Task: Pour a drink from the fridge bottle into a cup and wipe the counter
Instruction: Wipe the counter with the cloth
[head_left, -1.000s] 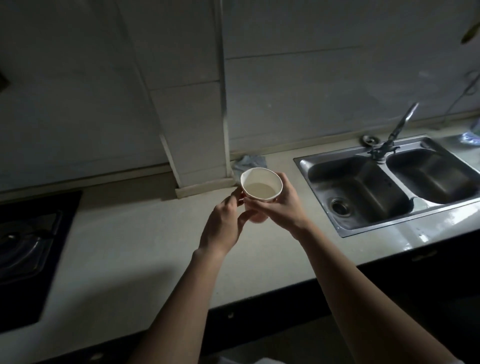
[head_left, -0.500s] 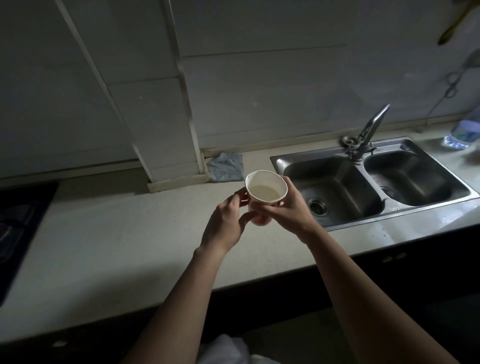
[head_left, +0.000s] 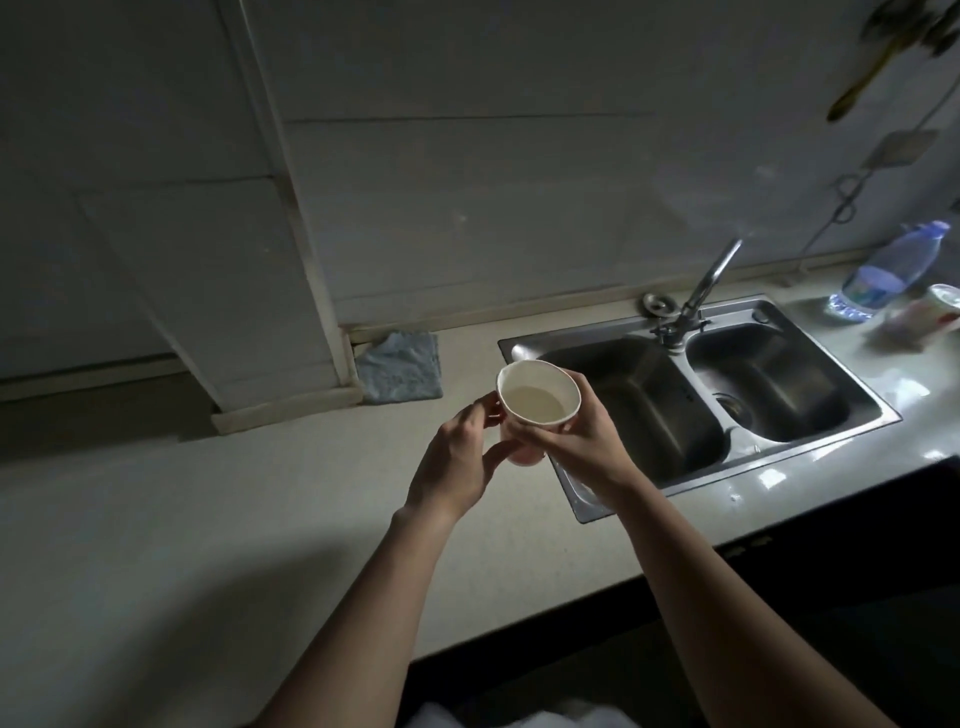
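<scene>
A grey-blue cloth (head_left: 399, 375) lies on the desk (head_left: 208, 519) against the wall; to its right the left hand (head_left: 457, 457) cups the side and base of the cup (head_left: 537, 402), fingers curled on it; the right hand (head_left: 582, 441) grips the other side; the cup hangs above the desk at the sink (head_left: 857, 410) edge, white paper, upright, partly filled with pale liquid; far right stands the bottle (head_left: 883, 273). Pouring looks done; next, likely, setting the cup down level, then fetching the cloth to wipe.
</scene>
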